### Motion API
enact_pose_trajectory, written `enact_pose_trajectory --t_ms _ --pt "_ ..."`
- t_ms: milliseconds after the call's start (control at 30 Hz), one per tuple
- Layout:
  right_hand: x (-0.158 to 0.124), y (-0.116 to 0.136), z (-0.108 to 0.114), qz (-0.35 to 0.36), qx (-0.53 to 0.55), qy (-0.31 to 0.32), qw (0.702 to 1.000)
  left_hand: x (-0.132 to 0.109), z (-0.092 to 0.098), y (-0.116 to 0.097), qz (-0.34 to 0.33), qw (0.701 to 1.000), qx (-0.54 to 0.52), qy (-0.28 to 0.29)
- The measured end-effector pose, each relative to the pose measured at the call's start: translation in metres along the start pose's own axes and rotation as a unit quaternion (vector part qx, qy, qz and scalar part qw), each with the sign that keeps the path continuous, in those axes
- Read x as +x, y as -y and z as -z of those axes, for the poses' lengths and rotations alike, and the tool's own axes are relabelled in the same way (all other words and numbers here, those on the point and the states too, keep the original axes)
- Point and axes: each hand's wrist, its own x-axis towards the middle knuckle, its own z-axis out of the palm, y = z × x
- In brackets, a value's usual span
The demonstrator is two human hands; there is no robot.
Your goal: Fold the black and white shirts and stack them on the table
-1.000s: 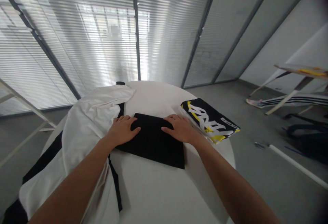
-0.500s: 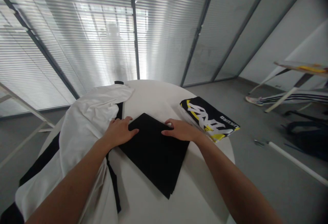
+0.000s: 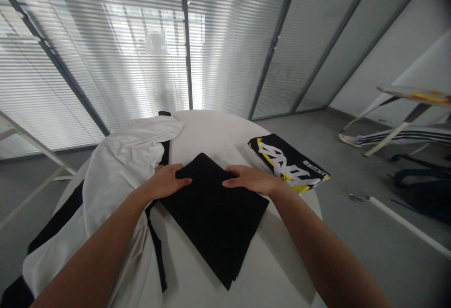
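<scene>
A folded black cloth (image 3: 214, 214) lies on the round white table (image 3: 211, 129), turned like a diamond with one corner toward me. My left hand (image 3: 167, 182) grips its left edge, thumb on top and fingers curled at the edge. My right hand (image 3: 252, 180) holds its upper right edge in the same way. Both forearms reach in from the bottom of the view.
A rumpled white and black garment (image 3: 116, 172) covers the table's left side. A folded black, white and yellow printed garment (image 3: 289, 163) lies at the right rim. Glass walls with blinds stand behind. Another table (image 3: 412, 96), a person's striped leg (image 3: 401, 136) and a white pole (image 3: 405, 223) are at right.
The black cloth has been rotated from a flat rectangle to a diamond, its near corner swung toward me. Both hands went from lying flat on it to gripping its edges.
</scene>
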Motion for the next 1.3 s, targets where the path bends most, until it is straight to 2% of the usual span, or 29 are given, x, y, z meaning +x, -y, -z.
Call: enact_pose_trajectory --t_ms 167,233,367,567,767,833,867,967,1033,1067,1133,1233,1300 --pt "0.005 -0.002 -0.004 -0.052 0.170 -0.011 0.984 -0.003 0.004 0.004 -0.044 0.989 -0.140 0.004" --pt "0.006 -0.003 -0.006 -0.057 0.199 0.011 0.978 -0.004 0.007 0.004 -0.053 0.980 -0.190 0.003" --pt "0.007 -0.006 -0.009 -0.059 0.187 0.067 0.978 -0.005 0.010 0.003 -0.046 0.965 -0.256 -0.002" --pt "0.009 -0.010 -0.013 -0.015 0.162 0.052 0.985 -0.002 0.009 0.006 -0.065 0.950 -0.304 -0.002" --pt "0.012 -0.011 -0.013 -0.013 0.160 0.023 0.987 0.004 0.005 0.016 -0.020 0.950 -0.312 -0.013" --pt "0.012 -0.012 -0.013 -0.007 0.160 0.022 0.987 0.007 0.004 0.018 -0.027 0.955 -0.295 -0.033" --pt "0.011 -0.012 -0.013 -0.006 0.161 0.021 0.987 0.008 0.004 0.020 -0.035 0.961 -0.268 -0.063" --pt "0.009 -0.012 -0.013 -0.008 0.161 0.011 0.987 0.010 0.003 0.025 -0.048 0.976 -0.091 -0.192" --pt "0.007 -0.010 -0.012 -0.007 0.164 0.000 0.986 0.011 0.002 0.030 -0.025 0.969 0.044 -0.241" --pt "0.006 -0.008 -0.011 -0.006 0.166 -0.007 0.986 0.011 0.000 0.033 -0.005 0.966 0.093 -0.241" --pt "0.002 -0.002 -0.009 -0.005 0.167 -0.022 0.986 0.012 -0.004 0.040 0.039 0.967 0.146 -0.203" --pt "-0.006 0.012 -0.001 -0.006 0.148 -0.053 0.988 0.013 -0.010 0.048 0.065 0.975 0.157 -0.140" --pt "-0.016 0.024 0.007 -0.005 0.118 -0.082 0.990 0.015 -0.012 0.051 0.065 0.976 0.155 -0.136"
